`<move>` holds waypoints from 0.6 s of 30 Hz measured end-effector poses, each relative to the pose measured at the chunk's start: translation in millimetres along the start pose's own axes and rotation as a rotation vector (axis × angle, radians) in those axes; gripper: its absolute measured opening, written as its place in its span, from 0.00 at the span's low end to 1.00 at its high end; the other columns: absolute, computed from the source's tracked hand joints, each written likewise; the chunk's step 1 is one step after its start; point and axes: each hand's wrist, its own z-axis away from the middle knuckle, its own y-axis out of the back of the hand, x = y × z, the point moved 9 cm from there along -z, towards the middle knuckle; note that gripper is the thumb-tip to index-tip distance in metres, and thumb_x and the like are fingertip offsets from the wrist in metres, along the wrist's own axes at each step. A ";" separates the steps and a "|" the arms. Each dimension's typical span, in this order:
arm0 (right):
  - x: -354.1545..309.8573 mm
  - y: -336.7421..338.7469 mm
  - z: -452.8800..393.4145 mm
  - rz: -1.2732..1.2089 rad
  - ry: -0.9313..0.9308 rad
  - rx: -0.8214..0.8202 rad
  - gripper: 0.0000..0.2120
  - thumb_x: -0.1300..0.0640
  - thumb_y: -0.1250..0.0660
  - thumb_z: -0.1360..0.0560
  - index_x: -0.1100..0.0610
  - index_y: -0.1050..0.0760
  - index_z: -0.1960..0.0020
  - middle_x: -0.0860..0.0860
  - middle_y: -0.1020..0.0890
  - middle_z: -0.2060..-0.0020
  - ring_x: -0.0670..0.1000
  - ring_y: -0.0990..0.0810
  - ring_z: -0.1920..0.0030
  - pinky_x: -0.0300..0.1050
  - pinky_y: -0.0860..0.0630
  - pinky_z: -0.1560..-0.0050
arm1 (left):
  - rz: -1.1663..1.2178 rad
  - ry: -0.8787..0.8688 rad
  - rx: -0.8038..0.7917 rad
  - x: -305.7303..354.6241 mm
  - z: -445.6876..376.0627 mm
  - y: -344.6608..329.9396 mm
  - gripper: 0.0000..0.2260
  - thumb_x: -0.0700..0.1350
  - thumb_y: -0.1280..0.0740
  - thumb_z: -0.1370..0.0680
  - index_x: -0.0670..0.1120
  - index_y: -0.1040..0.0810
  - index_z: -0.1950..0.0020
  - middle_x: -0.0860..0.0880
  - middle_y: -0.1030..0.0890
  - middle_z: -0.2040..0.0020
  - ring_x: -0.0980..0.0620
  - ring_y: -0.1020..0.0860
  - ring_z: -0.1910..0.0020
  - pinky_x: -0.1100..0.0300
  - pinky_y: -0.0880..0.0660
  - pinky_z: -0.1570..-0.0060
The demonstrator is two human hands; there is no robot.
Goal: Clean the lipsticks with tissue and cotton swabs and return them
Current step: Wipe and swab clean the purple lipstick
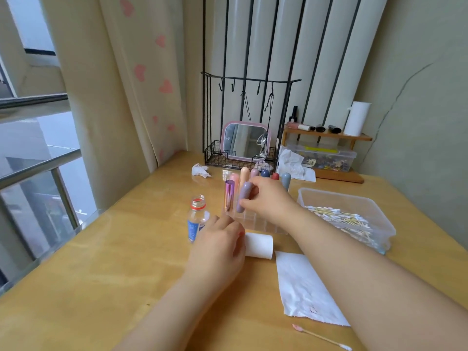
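Right hand [268,198] pinches a mauve lipstick [243,197] between thumb and fingertips, tilted over the clear rack [253,219] just beneath it. My left hand [220,239] lies relaxed and holds nothing, beside the tissue roll [259,245]. I judge the tube light, stiff and slick, so I would grip mid-barrel, below the cap. A purple lipstick [229,196] stands just left of my fingers.
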 end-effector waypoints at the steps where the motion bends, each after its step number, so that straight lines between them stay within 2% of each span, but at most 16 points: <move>1: -0.6 -2.9 0.5 0.026 0.008 -0.012 0.03 0.57 0.34 0.28 0.54 0.25 0.54 0.48 0.21 0.60 0.50 0.24 0.55 0.40 0.33 0.60 | -0.010 -0.018 0.003 0.5 -0.4 -2.1 0.12 0.46 0.44 0.28 0.44 0.22 0.62 0.50 0.22 0.63 0.45 0.27 0.63 0.49 0.26 0.64; 3: -0.2 -8.9 2.0 0.048 0.022 -0.033 0.04 0.57 0.32 0.29 0.54 0.23 0.55 0.47 0.24 0.65 0.50 0.26 0.59 0.41 0.35 0.64 | -0.016 -0.031 0.001 0.2 -2.7 -4.0 0.13 0.47 0.45 0.28 0.45 0.22 0.62 0.50 0.23 0.63 0.45 0.28 0.64 0.49 0.27 0.64; 5: 3.0 -16.2 1.5 0.025 0.025 -0.054 0.04 0.58 0.30 0.30 0.55 0.22 0.56 0.46 0.26 0.69 0.50 0.26 0.60 0.37 0.36 0.68 | -0.002 -0.035 0.003 -1.6 -4.0 -4.5 0.13 0.46 0.45 0.28 0.44 0.22 0.61 0.50 0.23 0.63 0.45 0.27 0.64 0.50 0.27 0.63; 8: 7.2 -23.2 -1.2 0.021 0.006 -0.058 0.06 0.56 0.28 0.30 0.55 0.22 0.54 0.48 0.26 0.67 0.50 0.27 0.60 0.40 0.36 0.66 | 0.024 -0.021 0.005 -6.0 -3.7 -4.5 0.13 0.46 0.44 0.29 0.44 0.21 0.60 0.50 0.22 0.62 0.45 0.26 0.64 0.49 0.26 0.63; 10: 8.1 -25.1 -1.7 0.054 0.014 -0.067 0.08 0.53 0.27 0.31 0.53 0.24 0.58 0.48 0.27 0.67 0.50 0.27 0.60 0.40 0.38 0.68 | 0.030 -0.011 0.016 -8.4 -3.6 -4.0 0.12 0.46 0.44 0.29 0.44 0.21 0.59 0.49 0.22 0.62 0.45 0.26 0.65 0.48 0.27 0.62; 12: 9.2 -25.7 -0.4 0.077 0.025 -0.088 0.09 0.50 0.26 0.31 0.52 0.25 0.60 0.47 0.29 0.68 0.50 0.28 0.61 0.37 0.39 0.70 | 0.049 -0.009 0.034 -8.5 -3.3 -2.4 0.12 0.45 0.44 0.29 0.44 0.21 0.58 0.49 0.23 0.63 0.45 0.26 0.65 0.52 0.29 0.60; 14: 9.6 -23.2 1.4 0.077 0.044 -0.094 0.11 0.50 0.27 0.30 0.53 0.21 0.52 0.45 0.29 0.67 0.48 0.29 0.60 0.35 0.41 0.70 | 0.058 -0.012 0.028 -6.9 -3.4 -2.5 0.13 0.45 0.44 0.29 0.44 0.21 0.59 0.49 0.23 0.63 0.45 0.26 0.65 0.51 0.28 0.61; 16: 8.4 -16.9 3.5 0.064 0.067 -0.084 0.16 0.50 0.28 0.28 0.53 0.22 0.42 0.46 0.27 0.64 0.47 0.29 0.59 0.33 0.40 0.69 | 0.051 -0.017 0.011 -6.0 -3.3 -4.1 0.13 0.46 0.45 0.29 0.43 0.21 0.59 0.48 0.23 0.63 0.44 0.25 0.64 0.48 0.25 0.64; 18: 7.0 -5.2 5.6 0.070 0.091 -0.064 0.17 0.51 0.30 0.26 0.54 0.23 0.39 0.46 0.25 0.62 0.46 0.28 0.59 0.34 0.35 0.65 | 0.041 -0.020 0.001 -5.7 -2.8 -5.4 0.14 0.46 0.45 0.29 0.43 0.21 0.59 0.48 0.22 0.63 0.44 0.26 0.64 0.48 0.25 0.65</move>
